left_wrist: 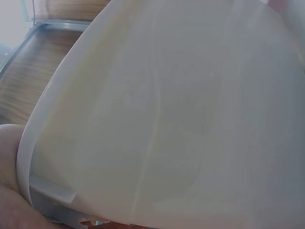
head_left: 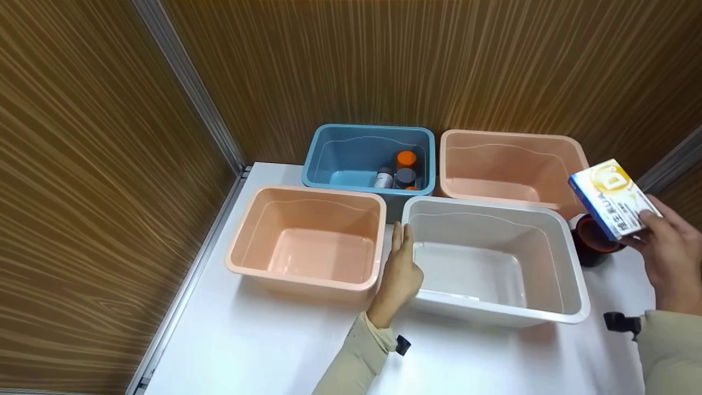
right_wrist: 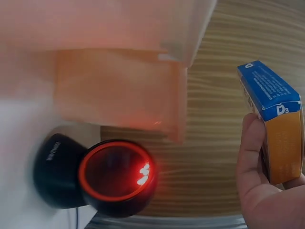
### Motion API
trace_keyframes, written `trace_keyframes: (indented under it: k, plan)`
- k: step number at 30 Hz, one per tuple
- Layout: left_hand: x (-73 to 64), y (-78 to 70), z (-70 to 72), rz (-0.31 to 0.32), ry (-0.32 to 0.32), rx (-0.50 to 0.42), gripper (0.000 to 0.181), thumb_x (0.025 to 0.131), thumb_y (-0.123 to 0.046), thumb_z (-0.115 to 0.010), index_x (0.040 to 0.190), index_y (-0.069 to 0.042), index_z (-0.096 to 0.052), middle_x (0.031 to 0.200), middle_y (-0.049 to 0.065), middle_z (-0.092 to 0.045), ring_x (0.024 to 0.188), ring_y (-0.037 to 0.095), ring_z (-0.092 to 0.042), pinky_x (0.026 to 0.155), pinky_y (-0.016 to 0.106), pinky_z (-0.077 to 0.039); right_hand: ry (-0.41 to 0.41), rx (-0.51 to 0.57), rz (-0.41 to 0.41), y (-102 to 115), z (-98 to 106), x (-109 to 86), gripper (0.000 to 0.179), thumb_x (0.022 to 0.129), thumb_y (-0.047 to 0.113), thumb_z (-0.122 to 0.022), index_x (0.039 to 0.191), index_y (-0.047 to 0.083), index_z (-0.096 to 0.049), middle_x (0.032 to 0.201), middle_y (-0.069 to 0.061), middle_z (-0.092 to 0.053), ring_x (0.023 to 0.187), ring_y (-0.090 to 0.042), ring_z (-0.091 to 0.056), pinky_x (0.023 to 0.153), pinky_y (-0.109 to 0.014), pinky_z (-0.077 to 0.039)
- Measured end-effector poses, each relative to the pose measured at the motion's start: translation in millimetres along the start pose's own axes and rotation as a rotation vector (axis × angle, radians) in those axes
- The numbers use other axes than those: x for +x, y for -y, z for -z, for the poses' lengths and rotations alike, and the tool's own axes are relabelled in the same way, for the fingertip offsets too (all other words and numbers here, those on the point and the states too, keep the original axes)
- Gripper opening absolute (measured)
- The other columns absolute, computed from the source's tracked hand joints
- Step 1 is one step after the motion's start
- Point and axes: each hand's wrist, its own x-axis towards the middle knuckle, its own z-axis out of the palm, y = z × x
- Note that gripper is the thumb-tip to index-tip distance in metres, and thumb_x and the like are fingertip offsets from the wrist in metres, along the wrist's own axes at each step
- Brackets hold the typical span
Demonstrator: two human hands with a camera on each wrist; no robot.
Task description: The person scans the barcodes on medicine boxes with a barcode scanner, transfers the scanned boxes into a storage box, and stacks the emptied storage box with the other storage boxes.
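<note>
In my right hand (head_left: 672, 247) I hold a small medicine box (head_left: 609, 197), white and yellow on its broad face, with blue and orange sides marked D3 in the right wrist view. Thumb and fingers grip it by one end. Below it stands a black scanner (head_left: 595, 236); its round window is ringed in orange-red, with red lights glowing in the right wrist view. My left hand (head_left: 400, 271) lies at the left wall of the white bin (head_left: 493, 315), two fingers stretched along the rim.
A peach bin (head_left: 307, 282) stands left of my left hand. Behind are a blue bin (head_left: 351, 148), holding several bottles (head_left: 406, 159) with orange or dark caps, and another peach bin (head_left: 510, 140). Wood-grain panels (head_left: 356, 66) close off the back and sides of the white table (head_left: 219, 351).
</note>
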Motion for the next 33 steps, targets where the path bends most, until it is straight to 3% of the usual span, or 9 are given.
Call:
trace_keyframes:
  k: [9,21,23,27,29,33]
  plan:
    - [0.4,0.4,-1.4,-0.021,-0.028,0.000,0.073,0.080,0.012,-0.046,0.149,-0.002,-0.023,0.157,0.010,-0.006,0.110,0.020,-0.051,0.051,0.019,-0.039,0.009,-0.085,-0.040,8.9,-25.2,3.1,0.064,0.085,0.018,-0.070,0.143,0.019,-0.043,0.118,0.002,-0.049,0.092,-0.011,-0.059,0.062,-0.024,-0.053]
    - [0.2,-0.2,-1.7,0.002,-0.008,-0.023,0.076,0.081,0.012,-0.046,0.150,-0.005,-0.021,0.158,0.005,-0.002,0.118,0.017,-0.047,0.051,0.018,-0.041,0.051,-0.165,0.116,25.6,-51.2,19.6,0.061,0.084,0.009,-0.070,0.141,0.016,-0.047,0.118,-0.002,-0.050,0.092,-0.009,-0.058,0.065,-0.021,-0.052]
    - [-0.2,-0.2,-1.2,0.003,-0.003,-0.023,0.076,0.081,0.012,-0.046,0.150,-0.005,-0.020,0.158,0.004,-0.001,0.118,0.017,-0.046,0.051,0.018,-0.041,0.043,-0.267,0.150,28.5,-57.7,23.8,0.062,0.086,0.010,-0.068,0.143,0.016,-0.044,0.121,-0.004,-0.049,0.091,-0.007,-0.058,0.065,-0.019,-0.051]
    - [-0.5,-0.5,-0.7,0.008,0.000,-0.019,0.075,0.082,0.011,-0.046,0.150,-0.006,-0.020,0.158,0.004,0.000,0.120,0.018,-0.046,0.055,0.018,-0.042,0.034,-0.611,0.174,33.2,-72.6,33.9,0.063,0.092,0.021,-0.060,0.148,0.027,-0.031,0.133,-0.012,-0.044,0.096,-0.005,-0.055,0.070,-0.013,-0.048]
    - [-0.5,-0.5,-0.6,0.009,0.001,-0.016,0.074,0.083,0.011,-0.046,0.150,-0.006,-0.020,0.158,0.004,0.000,0.123,0.018,-0.043,0.060,0.017,-0.043,0.044,-0.754,0.167,34.6,-78.6,39.8,0.064,0.094,0.027,-0.056,0.148,0.034,-0.023,0.142,-0.016,-0.035,0.106,-0.009,-0.053,0.075,-0.013,-0.046]
    - [-0.8,-0.2,-1.1,0.000,0.002,0.001,0.074,0.083,0.010,-0.047,0.150,-0.006,-0.020,0.158,0.006,0.000,0.130,0.018,-0.035,0.072,0.017,-0.044,0.065,-0.985,0.178,32.0,-84.4,54.0,0.067,0.095,0.036,-0.051,0.148,0.038,-0.010,0.144,-0.022,-0.025,0.120,-0.024,-0.043,0.086,-0.021,-0.045]
